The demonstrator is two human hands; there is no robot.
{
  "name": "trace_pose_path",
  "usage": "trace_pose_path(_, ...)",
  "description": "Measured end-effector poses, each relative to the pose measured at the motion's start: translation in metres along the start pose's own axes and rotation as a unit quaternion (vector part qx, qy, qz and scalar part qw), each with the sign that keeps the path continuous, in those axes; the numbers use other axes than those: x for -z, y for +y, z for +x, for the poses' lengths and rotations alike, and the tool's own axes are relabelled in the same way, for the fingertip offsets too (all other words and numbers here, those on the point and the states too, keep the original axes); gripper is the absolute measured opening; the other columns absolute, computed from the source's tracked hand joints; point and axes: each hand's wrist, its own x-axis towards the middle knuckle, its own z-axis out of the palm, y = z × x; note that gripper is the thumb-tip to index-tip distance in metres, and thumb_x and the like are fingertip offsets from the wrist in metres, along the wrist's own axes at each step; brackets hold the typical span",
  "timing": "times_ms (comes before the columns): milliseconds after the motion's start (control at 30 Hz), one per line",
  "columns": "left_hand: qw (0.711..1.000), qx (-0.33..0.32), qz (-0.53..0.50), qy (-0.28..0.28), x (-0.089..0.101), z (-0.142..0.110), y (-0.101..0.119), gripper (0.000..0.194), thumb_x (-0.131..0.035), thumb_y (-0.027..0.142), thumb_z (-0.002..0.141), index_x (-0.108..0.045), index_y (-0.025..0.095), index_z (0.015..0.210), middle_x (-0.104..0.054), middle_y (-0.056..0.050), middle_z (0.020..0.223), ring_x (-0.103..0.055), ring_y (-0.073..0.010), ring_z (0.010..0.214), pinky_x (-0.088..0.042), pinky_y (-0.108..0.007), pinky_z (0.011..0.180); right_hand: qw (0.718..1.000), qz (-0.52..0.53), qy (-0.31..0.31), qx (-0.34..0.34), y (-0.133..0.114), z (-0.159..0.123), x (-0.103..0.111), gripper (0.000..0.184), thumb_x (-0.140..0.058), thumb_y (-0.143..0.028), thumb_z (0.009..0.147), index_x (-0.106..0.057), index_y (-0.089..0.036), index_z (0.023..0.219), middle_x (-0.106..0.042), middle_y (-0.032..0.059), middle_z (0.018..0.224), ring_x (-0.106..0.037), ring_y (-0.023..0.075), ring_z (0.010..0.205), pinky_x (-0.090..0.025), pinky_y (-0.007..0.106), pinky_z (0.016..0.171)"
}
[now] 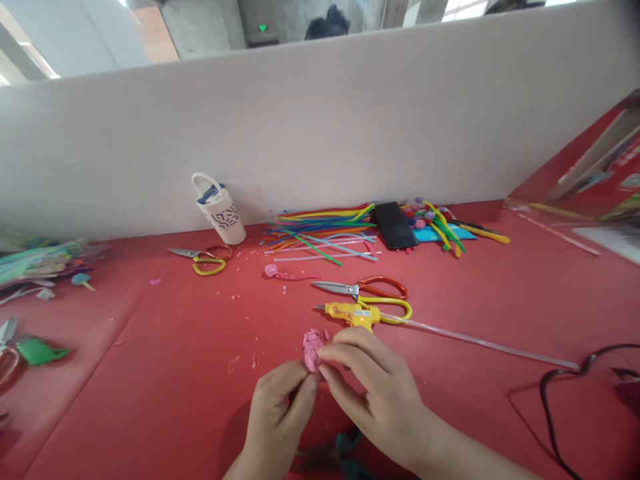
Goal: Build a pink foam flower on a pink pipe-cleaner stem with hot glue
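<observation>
A small pink, crumpled, flower-like piece [312, 348] is held upright between my hands over the red table. My left hand [283, 403] is closed, its thumb and forefinger pinching the base of the piece. My right hand [377, 390] is closed too, with thumb and fingertips pressed to the right side of the pink piece. Just beyond lies a yellow glue gun [353, 313] with a long clear glue stick [475, 341] out of its back. Scissors with red and yellow handles [383, 288] touch the gun. Dark pliers with teal handles [345, 457] lie partly hidden below my hands.
A white cup [225, 217], another pair of scissors [205, 257], colored pipe cleaners [320, 230] and a black phone [395, 225] are along the white partition [300, 127]. A pink flower with a stem [271, 271] lies mid-table. A black cable [545, 400] curls at right.
</observation>
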Motion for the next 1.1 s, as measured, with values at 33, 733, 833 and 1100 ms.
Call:
trace_pose_path(33,1.0,-0.002,0.001,0.0,0.0,0.0001,-0.0002,0.028,-0.043,0.014,0.083,-0.035,0.02,0.057,-0.031,0.007,0.053,-0.031,-0.0079,0.048,-0.028,-0.017,0.045,1.0,0.0,0.0,0.0,0.0003,0.0,-0.0001,0.02,-0.052,-0.006,0.084,-0.055,-0.018,0.1,-0.058,0.0049,0.091,-0.055,0.0147,0.083,-0.047,0.027,0.073)
trace_pose_path(733,1.0,-0.01,0.02,-0.002,0.0006,0.0016,0.0001,0.028,-0.042,0.015,0.082,-0.034,0.02,0.056,-0.032,0.006,0.053,-0.031,-0.0083,0.047,-0.029,-0.018,0.045,1.0,0.004,0.0,-0.003,-0.0007,0.0031,-0.0004,0.019,-0.051,-0.006,0.084,-0.056,-0.018,0.099,-0.058,0.0044,0.09,-0.056,0.0143,0.083,-0.047,0.027,0.073)
trace_pose_path(833,1.0,-0.002,0.021,-0.005,0.0009,0.0025,0.0016,0.028,-0.042,0.015,0.081,-0.033,0.021,0.056,-0.031,0.006,0.052,-0.031,-0.0085,0.047,-0.028,-0.018,0.045,1.0,0.004,0.001,-0.005,-0.0017,0.0033,-0.0002,0.02,-0.051,-0.006,0.084,-0.056,-0.019,0.098,-0.058,0.0046,0.089,-0.056,0.0146,0.082,-0.047,0.027,0.072)
trace_pose_path(1100,1.0,0.017,0.004,-0.004,0.0006,-0.0003,0.0027,0.029,-0.041,0.017,0.083,-0.033,0.021,0.055,-0.03,0.006,0.052,-0.03,-0.0087,0.048,-0.027,-0.019,0.045,1.0,0.015,-0.004,0.004,-0.0043,0.006,0.0029,0.026,-0.05,-0.004,0.081,-0.056,-0.018,0.102,-0.057,0.0053,0.091,-0.056,0.0152,0.084,-0.047,0.027,0.074)
